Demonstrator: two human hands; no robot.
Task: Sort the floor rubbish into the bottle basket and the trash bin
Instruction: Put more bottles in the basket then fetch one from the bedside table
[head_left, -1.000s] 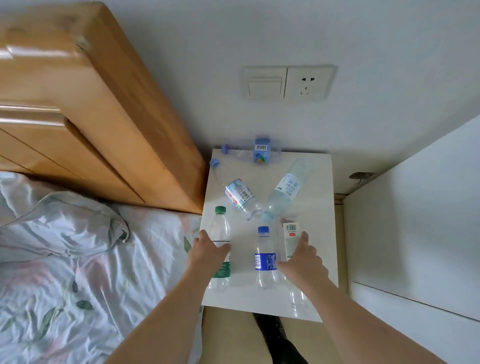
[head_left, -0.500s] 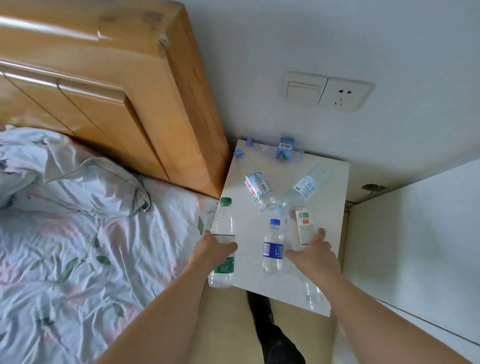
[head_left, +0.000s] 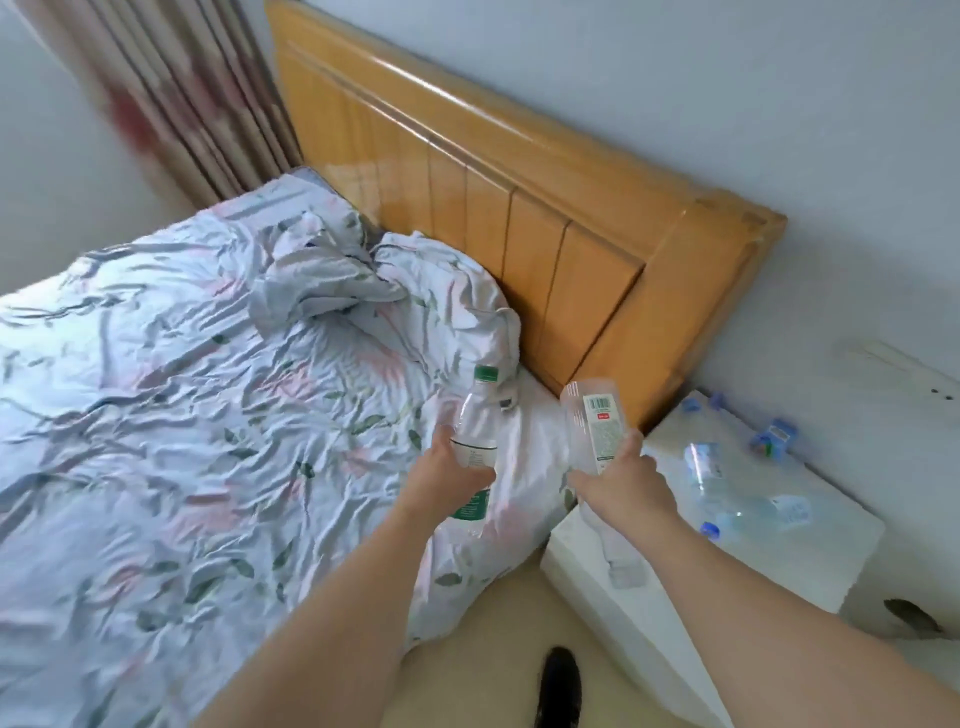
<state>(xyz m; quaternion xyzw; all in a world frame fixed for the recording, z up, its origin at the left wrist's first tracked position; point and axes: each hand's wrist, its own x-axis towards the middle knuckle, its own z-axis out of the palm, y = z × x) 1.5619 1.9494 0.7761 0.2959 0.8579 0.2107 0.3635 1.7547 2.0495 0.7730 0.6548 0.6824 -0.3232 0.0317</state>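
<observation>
Bottles were in both hands, held up over the edge of the bed (head_left: 182, 441). The left hand (head_left: 457, 470) had its grip curled round a clear bottle with a green cap (head_left: 475, 415), which stood nearly upright, cap uppermost, its green label showing below the fingers. The right hand (head_left: 623, 475) had its grip wrapped round a second clear bottle (head_left: 595, 421), held base up, its white barcoded label facing the camera and its neck end hanging blurred below the wrist. The two held bottles were near each other but apart.

To the right, the white worktop (head_left: 810, 566) stood just beside the wooden headboard (head_left: 545, 223) and against the wall. Several more clear bottles (head_left: 727, 493) lay on their sides on it, one with a blue cap toward the front; blur made their number uncertain. A dark shoe (head_left: 558, 686) showed on the floor below, and a curtain (head_left: 171, 88) hung at the far left.
</observation>
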